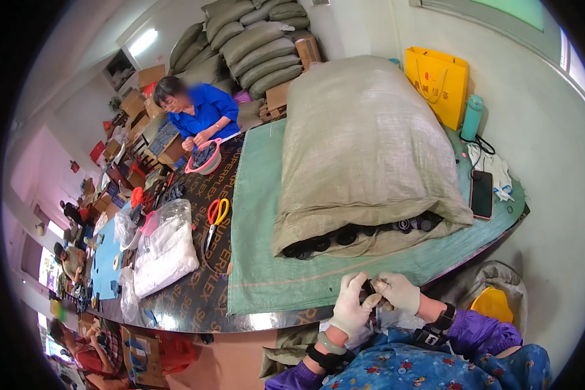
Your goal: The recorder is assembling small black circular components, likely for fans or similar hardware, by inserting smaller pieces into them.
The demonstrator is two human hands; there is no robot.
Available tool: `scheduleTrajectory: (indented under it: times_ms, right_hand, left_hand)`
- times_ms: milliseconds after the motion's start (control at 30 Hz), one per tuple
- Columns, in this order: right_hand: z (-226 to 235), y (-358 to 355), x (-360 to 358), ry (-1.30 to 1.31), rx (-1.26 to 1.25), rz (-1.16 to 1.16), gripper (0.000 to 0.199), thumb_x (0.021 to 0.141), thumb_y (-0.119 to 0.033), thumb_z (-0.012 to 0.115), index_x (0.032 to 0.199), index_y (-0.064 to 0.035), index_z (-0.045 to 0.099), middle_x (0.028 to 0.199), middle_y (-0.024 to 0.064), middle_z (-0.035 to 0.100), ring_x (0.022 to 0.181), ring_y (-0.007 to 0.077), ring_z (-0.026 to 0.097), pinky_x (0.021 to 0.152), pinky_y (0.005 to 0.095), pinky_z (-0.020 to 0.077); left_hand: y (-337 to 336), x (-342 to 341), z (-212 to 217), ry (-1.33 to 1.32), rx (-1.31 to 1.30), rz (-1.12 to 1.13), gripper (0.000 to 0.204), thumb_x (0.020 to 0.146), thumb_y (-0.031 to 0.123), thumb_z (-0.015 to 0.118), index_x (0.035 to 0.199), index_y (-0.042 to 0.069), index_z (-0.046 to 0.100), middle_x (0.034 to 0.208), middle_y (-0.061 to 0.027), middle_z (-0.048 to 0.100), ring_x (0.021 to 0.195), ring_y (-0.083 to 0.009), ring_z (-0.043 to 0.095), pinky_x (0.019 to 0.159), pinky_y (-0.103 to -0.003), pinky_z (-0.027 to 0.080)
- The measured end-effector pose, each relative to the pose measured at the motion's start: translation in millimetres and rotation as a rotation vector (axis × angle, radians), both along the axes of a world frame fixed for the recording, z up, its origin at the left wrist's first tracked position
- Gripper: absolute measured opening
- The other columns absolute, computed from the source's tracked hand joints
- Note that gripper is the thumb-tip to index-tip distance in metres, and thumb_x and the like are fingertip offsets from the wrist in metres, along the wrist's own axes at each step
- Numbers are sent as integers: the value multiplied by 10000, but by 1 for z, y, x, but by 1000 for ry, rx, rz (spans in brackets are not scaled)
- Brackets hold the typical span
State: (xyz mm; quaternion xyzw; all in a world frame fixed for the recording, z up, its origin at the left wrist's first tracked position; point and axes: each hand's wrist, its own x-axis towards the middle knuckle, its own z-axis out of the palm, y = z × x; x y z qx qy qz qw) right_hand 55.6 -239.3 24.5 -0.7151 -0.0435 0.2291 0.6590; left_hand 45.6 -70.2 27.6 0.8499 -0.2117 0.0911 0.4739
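Both my hands wear white gloves and meet just past the table's near edge. My left hand (pixel 351 307) pinches a small black part (pixel 368 286), its fingers closed round it. My right hand (pixel 398 292) is closed on the same piece from the other side. What kind of part it is cannot be made out, as fingers cover most of it. Beyond my hands lies a big woven sack (pixel 370 143), its open mouth facing me. Several round black parts (pixel 348 235) show inside that mouth.
Green woven sheeting (pixel 260 273) covers the table under the sack. To the right lie a phone (pixel 481 195), a teal bottle (pixel 472 117) and a yellow bag (pixel 435 84). Yellow-handled scissors (pixel 216 218) and a white plastic bag (pixel 166 253) are leftward. A co-worker in blue (pixel 205 110) handles a pink basket (pixel 203 159).
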Motion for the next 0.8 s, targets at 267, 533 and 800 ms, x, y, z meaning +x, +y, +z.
scheduleTrajectory:
  times_ms: [267, 533, 800]
  right_hand:
    - [-2, -34, 52, -754, -775, -318, 241, 837, -188, 576, 1056, -88, 567, 1017, 163, 584, 901, 334, 594, 753, 423, 489]
    - [-16, -47, 89, -726, -1001, -250, 230, 796, -137, 597, 1022, -98, 578, 1002, 144, 562, 892, 347, 588, 751, 431, 495]
    - [-25, -26, 55, -739, -891, -54, 152, 818, -176, 588, 957, -114, 591, 902, 115, 598, 851, 322, 607, 691, 426, 499]
  left_hand:
    - [21, 64, -8, 27, 214, 147, 118, 837, 67, 534, 949, 50, 565, 944, -174, 547, 860, -372, 555, 737, -419, 476]
    - [19, 166, 22, 224, 747, 290, 393, 894, 338, 498, 1210, 105, 528, 1077, -181, 611, 992, -364, 586, 836, -463, 473]
    - [0, 193, 3, 427, 909, 222, 589, 902, 589, 357, 1271, 168, 541, 1264, -126, 563, 1147, -329, 543, 947, -450, 433]
